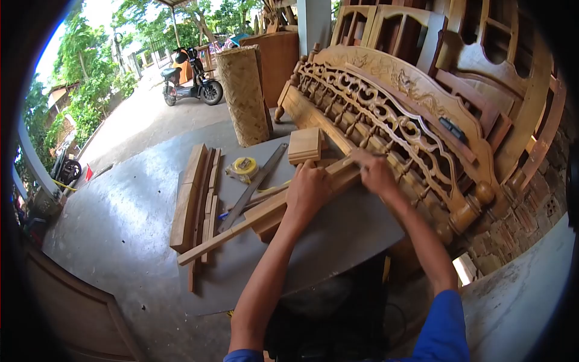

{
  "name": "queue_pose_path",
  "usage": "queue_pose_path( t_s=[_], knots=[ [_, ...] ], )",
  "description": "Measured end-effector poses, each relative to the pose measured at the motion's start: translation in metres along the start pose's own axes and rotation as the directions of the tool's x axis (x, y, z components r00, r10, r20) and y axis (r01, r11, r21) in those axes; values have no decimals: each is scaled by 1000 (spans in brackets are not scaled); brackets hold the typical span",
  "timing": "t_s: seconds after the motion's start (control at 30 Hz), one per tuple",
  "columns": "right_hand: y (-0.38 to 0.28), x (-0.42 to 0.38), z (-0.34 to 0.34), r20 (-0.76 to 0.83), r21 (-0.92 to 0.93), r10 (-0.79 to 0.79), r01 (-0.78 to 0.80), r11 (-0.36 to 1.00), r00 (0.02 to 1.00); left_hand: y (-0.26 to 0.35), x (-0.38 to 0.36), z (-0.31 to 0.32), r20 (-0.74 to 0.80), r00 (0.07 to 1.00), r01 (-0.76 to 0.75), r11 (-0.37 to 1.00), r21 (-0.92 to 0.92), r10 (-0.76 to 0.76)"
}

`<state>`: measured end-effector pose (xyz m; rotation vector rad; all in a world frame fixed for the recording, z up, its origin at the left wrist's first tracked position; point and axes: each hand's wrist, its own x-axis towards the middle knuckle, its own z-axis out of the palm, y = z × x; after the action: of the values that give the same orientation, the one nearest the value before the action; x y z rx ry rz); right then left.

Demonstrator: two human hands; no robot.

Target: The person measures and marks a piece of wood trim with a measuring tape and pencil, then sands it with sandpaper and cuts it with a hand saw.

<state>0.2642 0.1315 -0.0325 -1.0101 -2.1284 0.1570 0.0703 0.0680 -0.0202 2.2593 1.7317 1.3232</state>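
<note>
My left hand (307, 188) is closed over a long, narrow wooden strip (235, 234), which slants across the grey work table (319, 256). Toward the strip's far right end, my right hand (376, 174) is curled on the wood; its fingertips are partly hidden. Beneath the strip lies a thicker wooden piece (265, 228). A stepped wooden block (305, 145) sits just beyond my left hand. To the left are a long, flat metal blade (258, 186) and a yellow tape measure (244, 168).
Several wooden lengths (194, 196) lie at the table's left side. A carved wooden headboard (386, 114) with turned spindles leans close on the right. Behind the table stand a rolled woven mat (243, 96) and a parked electric bike (192, 78).
</note>
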Motion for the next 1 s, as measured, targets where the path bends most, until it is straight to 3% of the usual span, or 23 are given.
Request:
queue_pose_path(
  t_s=[0.03, 0.13, 0.23, 0.27, 0.37, 0.4, 0.5, 0.63, 0.77, 0.87, 1.0],
  knots=[
    [14, 10, -4, -60, 39, 174, -172, 984, 983, 1, -1, 1, 4, 1000, -1, 1000, 13, 1],
    [25, 26, -11, -358, 108, 83, -47, 993, 930, 7, -2, -6, 39, 999, -8, 998, 68, 5],
    [-18, 33, -33, -230, 572, 387, -198, 796, 893, 2, -2, -1, 36, 999, -43, 995, 89, 40],
    [-25, 36, -45, 11, 675, 459, -345, 652, 888, 1, -3, -1, 22, 999, -44, 997, 71, 42],
    [-39, 43, -27, -184, 311, 74, -13, 950, 980, 1, -3, -1, 7, 999, -49, 998, 43, 49],
    [-29, 39, -11, -166, -115, -129, 111, 987, 978, 0, -2, -1, 19, 999, -47, 998, 49, 46],
    [-32, 22, 26, -77, -189, -182, 164, 968, 980, 0, -3, -3, 32, 998, -62, 995, 84, 59],
    [-35, 24, 23, -45, -67, -130, 127, 990, 990, -4, -10, -13, 43, 995, -91, 988, 126, 86],
    [-39, 18, 24, -90, -125, -119, 107, 986, 989, -4, -38, -68, 228, 969, 30, 958, 287, -99],
    [-37, 16, 25, -107, -179, -137, 116, 977, 985, -23, -69, -110, 228, 965, 59, 954, 293, -130],
    [-41, 14, 25, -75, -152, -103, 91, 984, 992, -24, -77, -112, 215, 961, 84, 926, 368, -172]
  ],
)
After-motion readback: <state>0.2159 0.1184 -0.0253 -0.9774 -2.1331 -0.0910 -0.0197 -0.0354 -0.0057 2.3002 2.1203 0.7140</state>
